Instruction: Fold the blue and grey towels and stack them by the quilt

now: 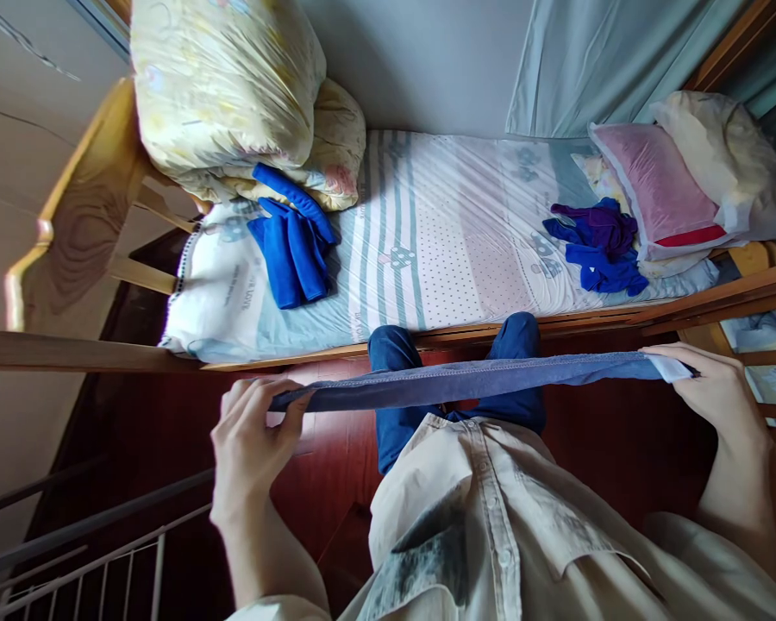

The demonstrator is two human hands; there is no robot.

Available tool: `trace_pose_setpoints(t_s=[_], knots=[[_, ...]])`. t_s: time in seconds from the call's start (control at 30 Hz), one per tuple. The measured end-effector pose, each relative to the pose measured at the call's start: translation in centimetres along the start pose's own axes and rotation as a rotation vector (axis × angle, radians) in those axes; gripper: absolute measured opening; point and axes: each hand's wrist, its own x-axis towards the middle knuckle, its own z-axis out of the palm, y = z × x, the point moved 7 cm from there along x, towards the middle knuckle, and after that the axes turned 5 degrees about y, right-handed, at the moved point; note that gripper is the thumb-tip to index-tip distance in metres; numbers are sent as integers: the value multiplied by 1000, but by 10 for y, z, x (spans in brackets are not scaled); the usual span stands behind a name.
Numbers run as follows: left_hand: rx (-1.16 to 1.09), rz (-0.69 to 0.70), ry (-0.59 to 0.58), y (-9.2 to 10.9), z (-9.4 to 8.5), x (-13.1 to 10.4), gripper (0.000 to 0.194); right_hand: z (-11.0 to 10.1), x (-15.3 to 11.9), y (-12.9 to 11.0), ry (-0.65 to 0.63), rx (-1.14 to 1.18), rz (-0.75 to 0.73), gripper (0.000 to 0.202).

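Observation:
A grey-blue towel (pixel 472 379) is stretched in a long narrow band above my lap. My left hand (pixel 255 431) pinches its left end between thumb and fingers. At the other end, where a white label-like patch shows, my right hand (pixel 711 384) grips the cloth. Beyond it, on the left part of the bed, lie bright blue folded cloths (pixel 294 250), with a rolled one resting on top. Toward the right of the bed sits a loose, crumpled heap of blue and purple cloths (pixel 598 241).
The bed (pixel 453 224) has a patterned sheet and a wooden front rail. A bulky yellow quilt (pixel 226 86) fills its left end, near the wooden headboard (pixel 84 207). Pillows (pixel 666 181) in clear covers lie at the right. A metal rack (pixel 103 569) stands at lower left.

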Motion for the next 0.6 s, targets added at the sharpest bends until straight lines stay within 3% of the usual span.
trace_pose_setpoints(t_s=[0.23,0.43,0.6], knots=[[13,-110,79,-35,-23,-13,8,-18,-11,23,199,-110,71,16],[-248,-260,75,-29,-38,-16,11,-24,-19,38,254,-208,99,20],[-403,-377,158,-28,-47,-14,12,-24,-17,33,240,-154,94,18]])
